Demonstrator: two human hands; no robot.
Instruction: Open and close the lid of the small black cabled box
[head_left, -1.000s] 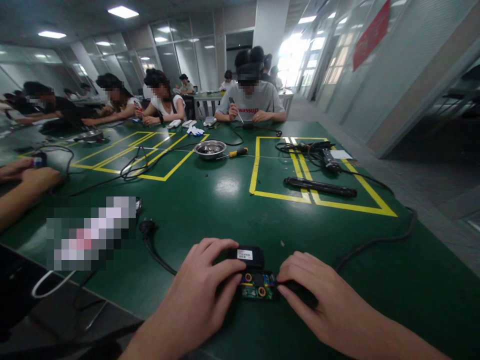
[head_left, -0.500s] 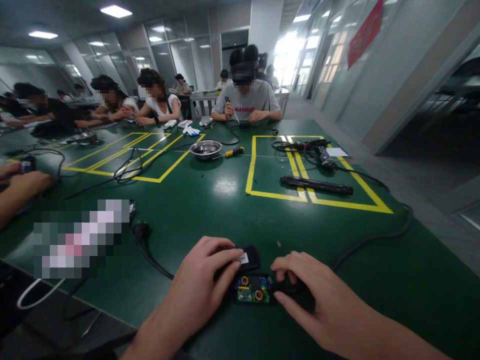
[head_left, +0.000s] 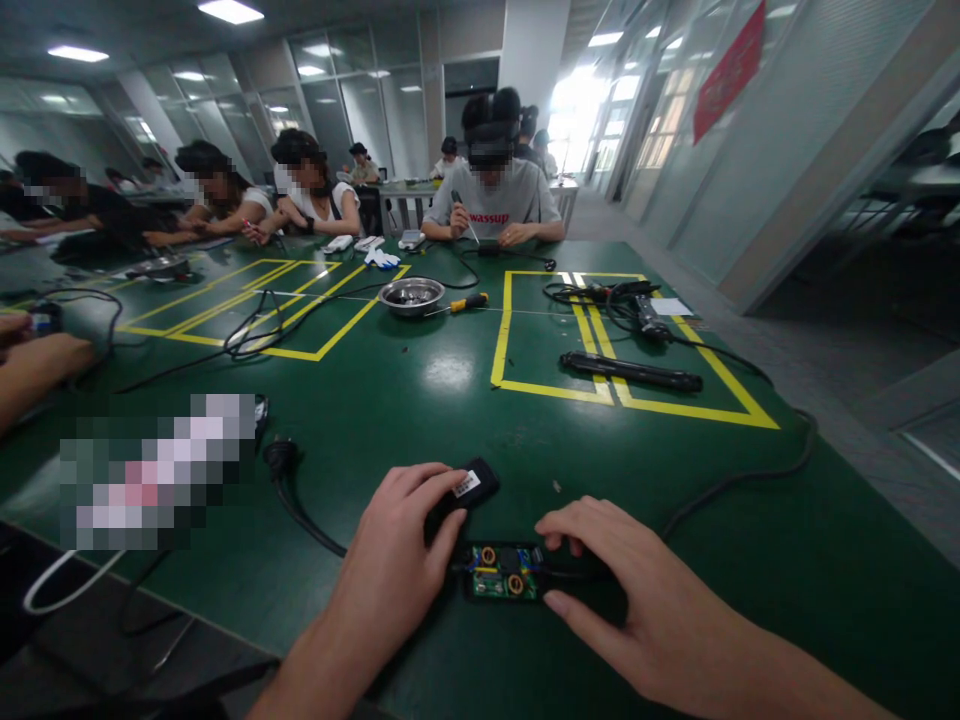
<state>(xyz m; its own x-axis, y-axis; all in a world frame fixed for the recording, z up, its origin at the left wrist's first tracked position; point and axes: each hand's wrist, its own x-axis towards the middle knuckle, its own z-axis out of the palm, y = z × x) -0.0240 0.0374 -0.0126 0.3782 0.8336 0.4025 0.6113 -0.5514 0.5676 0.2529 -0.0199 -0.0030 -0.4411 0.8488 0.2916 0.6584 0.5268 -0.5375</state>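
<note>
A black plastic housing (head_left: 480, 594) lies on the bench with its green circuit board (head_left: 491, 578) exposed; copper coils and blue wires show on the board. Between the fingers and thumb of my left hand (head_left: 405, 530) is a black cover (head_left: 480, 484) bearing a white label. That cover is just beyond the housing, tilted. My right hand (head_left: 615, 570) is at the housing's right end, thumb and fingers apart around the black cable there, seemingly without gripping it. The thumb tip is close to the housing's corner; whether it touches I cannot tell.
A power plug (head_left: 281, 458) and a blurred-out pale object (head_left: 165, 470) are on the left. Farther off are a metal bowl (head_left: 411, 293), a yellow-black screwdriver (head_left: 468, 303), a black bar (head_left: 630, 371) and tangled cables (head_left: 615, 297). A co-worker (head_left: 491, 195) sits opposite.
My left hand has moved the black cover away from the housing, up and to the left. My right hand's thumb and fingers have spread a little wider. The housing stays nearly in place.
</note>
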